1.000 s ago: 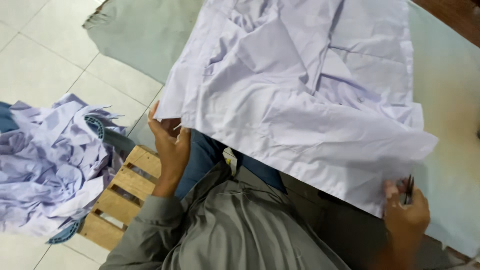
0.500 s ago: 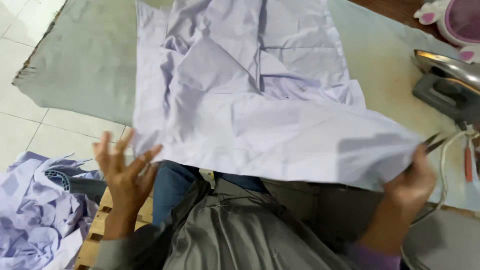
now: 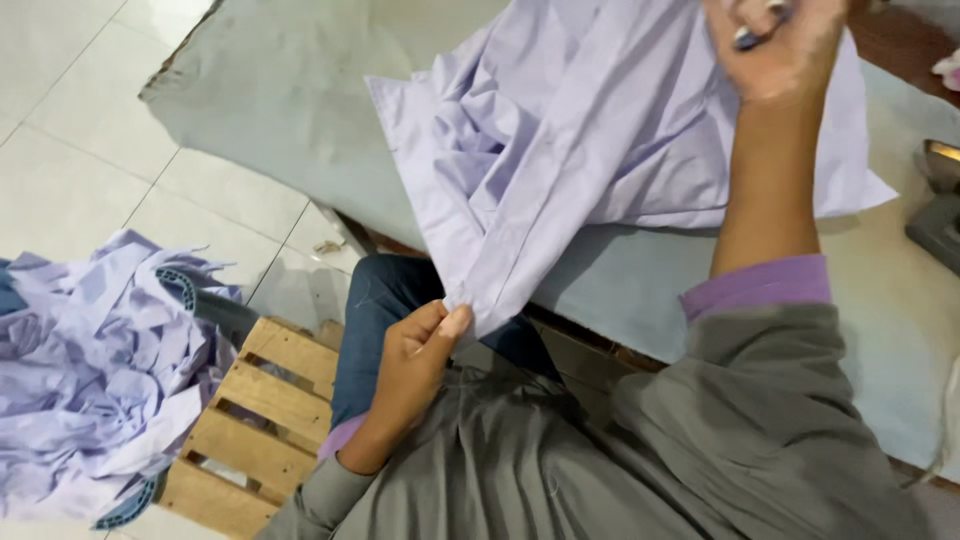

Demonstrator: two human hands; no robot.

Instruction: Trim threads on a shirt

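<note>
A pale lilac shirt (image 3: 600, 130) lies crumpled and partly folded over on the grey padded table (image 3: 290, 110). My left hand (image 3: 420, 345) pinches the shirt's lower corner at the table's near edge, above my lap. My right hand (image 3: 775, 45) is raised over the far side of the shirt, closed on the fabric, with a small dark tool held between its fingers. My grey sleeves with purple cuffs fill the lower frame.
A heap of lilac garments (image 3: 90, 380) lies on the white tiled floor at the left. A wooden slatted pallet seat (image 3: 250, 410) is under me. Part of a flat iron (image 3: 935, 205) sits at the table's right edge.
My left hand, open and empty before, now grips the shirt's corner. My right hand has lifted from the near edge up across the shirt, folding the cloth over.
</note>
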